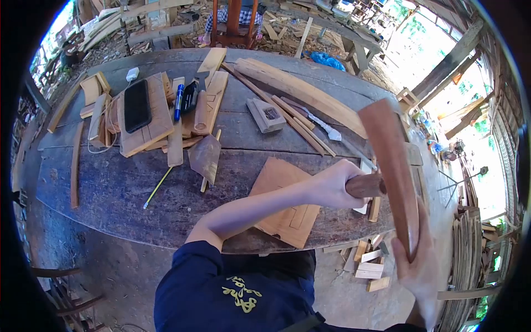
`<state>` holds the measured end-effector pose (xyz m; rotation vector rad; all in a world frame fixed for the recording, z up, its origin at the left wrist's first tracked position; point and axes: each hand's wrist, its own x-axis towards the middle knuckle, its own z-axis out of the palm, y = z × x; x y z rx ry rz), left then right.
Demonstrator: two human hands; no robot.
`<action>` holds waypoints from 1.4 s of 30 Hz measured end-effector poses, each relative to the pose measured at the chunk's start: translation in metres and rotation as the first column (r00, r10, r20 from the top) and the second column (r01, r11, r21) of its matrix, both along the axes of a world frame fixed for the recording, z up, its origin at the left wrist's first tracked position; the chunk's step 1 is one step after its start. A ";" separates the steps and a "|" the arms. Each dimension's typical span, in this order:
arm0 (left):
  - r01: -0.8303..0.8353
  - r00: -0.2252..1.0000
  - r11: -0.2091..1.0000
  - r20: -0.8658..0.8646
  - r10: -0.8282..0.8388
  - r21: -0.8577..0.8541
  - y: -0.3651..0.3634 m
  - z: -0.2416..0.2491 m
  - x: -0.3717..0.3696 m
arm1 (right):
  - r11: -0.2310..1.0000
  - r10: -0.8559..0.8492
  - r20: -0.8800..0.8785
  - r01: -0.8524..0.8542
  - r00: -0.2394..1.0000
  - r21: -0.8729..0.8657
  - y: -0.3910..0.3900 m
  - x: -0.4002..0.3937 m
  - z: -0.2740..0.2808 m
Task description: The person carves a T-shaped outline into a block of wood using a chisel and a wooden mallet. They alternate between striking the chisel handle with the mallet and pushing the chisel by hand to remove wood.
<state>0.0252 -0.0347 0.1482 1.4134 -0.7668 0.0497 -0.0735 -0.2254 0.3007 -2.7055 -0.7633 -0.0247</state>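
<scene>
My left hand (333, 185) reaches across my body, its fingers wrapped round a thick, round wooden handle (363, 186). The far end of that handle overlaps a long, curved piece of reddish-brown wood (394, 160), which stands tilted on the right side. Lower down, my right hand (412, 257) grips the bottom part of this curved piece and is slightly blurred. Beneath my left forearm lies a flat wooden board (279, 174) with pencilled outlines. A tool with a white-wrapped grip (331, 131) lies beyond my left hand.
The dark plank table (121, 193) carries a phone (137, 105) on a board, a blue marker (178, 102), a wood-handled chisel (201, 113), a sharpening-stone-like block (266, 115), a yellow pencil (157, 188) and long wood strips. Offcuts (370, 265) lie on the floor. Someone sits beyond the table.
</scene>
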 end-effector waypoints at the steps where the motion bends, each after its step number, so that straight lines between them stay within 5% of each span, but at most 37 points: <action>1: -0.003 1.000 1.000 0.008 0.003 -0.024 0.000 0.001 0.000 | 1.000 0.005 0.006 -0.005 1.000 0.004 -0.001 0.000 0.005; 4: -0.024 0.999 0.999 -0.027 0.024 -0.021 0.000 -0.001 0.003 | 0.982 0.108 0.258 -0.063 0.960 -0.177 -0.020 0.005 0.006; 6: -0.024 1.000 0.999 -0.017 0.024 -0.024 0.002 -0.001 0.004 | 0.980 -0.169 0.679 0.196 0.715 0.038 -0.040 0.003 -0.005; 8: -0.009 1.000 0.999 -0.026 0.007 -0.041 0.001 -0.001 0.002 | 0.829 -0.338 0.215 0.182 0.916 0.528 -0.043 -0.005 0.007; 10: -0.044 0.999 0.998 -0.012 0.043 -0.037 0.004 0.004 -0.002 | 0.855 -0.279 0.236 0.129 0.931 0.501 -0.014 0.001 -0.001; 12: -0.036 0.998 0.999 -0.051 0.034 -0.032 0.001 0.002 0.002 | 0.987 0.098 0.360 -0.044 0.928 -0.156 -0.001 0.005 -0.018; 14: -0.045 0.997 0.999 -0.064 0.045 -0.004 0.007 0.000 0.000 | 0.976 -0.051 0.187 0.088 0.981 -0.198 -0.014 0.010 -0.014; 16: -0.026 0.998 1.000 -0.054 0.027 0.007 0.008 0.002 0.000 | 0.971 0.003 0.291 0.067 0.957 -0.230 -0.024 0.014 -0.010; 18: -0.039 0.999 0.999 -0.010 0.039 0.008 0.005 -0.002 0.006 | 0.988 0.035 0.659 0.071 0.752 -0.134 -0.036 0.016 -0.005; 19: -0.042 0.999 0.999 -0.015 0.042 0.015 0.006 0.000 0.005 | 0.918 -0.374 0.394 0.274 0.840 0.288 -0.037 0.003 -0.005; 20: -0.046 0.999 0.999 -0.018 0.047 0.023 0.006 0.001 0.004 | 0.905 -0.382 0.543 0.185 0.748 0.383 -0.037 0.006 -0.004; 22: -0.035 0.999 0.999 -0.011 0.035 0.008 0.006 0.001 0.004 | 0.824 -0.414 0.353 0.181 0.839 0.537 -0.028 0.001 -0.006; 24: -0.027 1.000 1.000 -0.006 0.027 -0.009 0.007 0.002 0.002 | 0.963 -0.216 0.247 0.248 0.945 -0.104 -0.054 0.003 -0.020; 25: -0.037 0.999 0.999 -0.026 0.037 0.004 0.008 0.003 0.000 | 0.963 -0.176 0.151 0.202 0.973 -0.180 -0.006 -0.002 -0.019; 28: -0.052 0.998 0.999 -0.029 0.052 0.010 0.007 0.003 0.002 | 0.983 -0.013 0.254 0.058 0.967 -0.172 -0.013 0.009 -0.014; 31: -0.048 0.998 0.999 -0.028 0.048 0.004 0.009 0.004 0.002 | 0.957 -0.289 0.320 0.271 0.902 0.099 -0.041 0.005 -0.007; 32: -0.038 0.999 0.999 -0.033 0.038 0.001 0.009 0.003 0.002 | 0.923 -0.270 0.395 0.119 0.878 0.365 -0.043 0.010 -0.010; 34: -0.041 0.999 0.999 -0.028 0.041 -0.002 0.008 0.002 0.003 | 0.746 -0.605 0.320 0.379 0.729 0.548 -0.032 0.001 0.004; 35: -0.044 0.999 0.999 -0.020 0.044 -0.002 0.008 0.002 0.004 | 0.808 -0.380 0.306 0.153 0.873 0.568 -0.048 0.009 0.001; 36: -0.044 0.999 0.999 -0.022 0.044 -0.005 0.007 0.001 0.004 | 0.810 -0.379 0.305 0.154 0.874 0.566 -0.042 0.011 -0.008; 37: -0.044 0.999 0.999 -0.015 0.044 -0.010 0.007 0.001 0.003 | 0.981 -0.158 0.367 0.103 0.917 0.164 -0.028 0.014 -0.018; 38: -0.041 0.999 0.999 -0.009 0.041 -0.010 0.007 0.001 0.003 | 0.964 0.067 0.327 0.022 0.943 -0.263 -0.018 0.014 -0.025; 39: -0.034 0.999 0.999 -0.010 0.034 -0.006 0.007 0.002 0.002 | 0.965 0.060 0.326 0.029 0.943 -0.260 -0.014 0.011 -0.023; 41: -0.070 0.997 0.997 -0.024 0.070 0.028 0.010 0.003 0.002 | 0.965 -0.258 -0.105 0.262 0.960 0.026 -0.008 0.010 -0.013; 42: -0.069 0.997 0.997 -0.024 0.069 0.029 0.010 0.003 0.002 | 0.964 -0.259 -0.105 0.263 0.960 0.026 -0.014 0.008 -0.014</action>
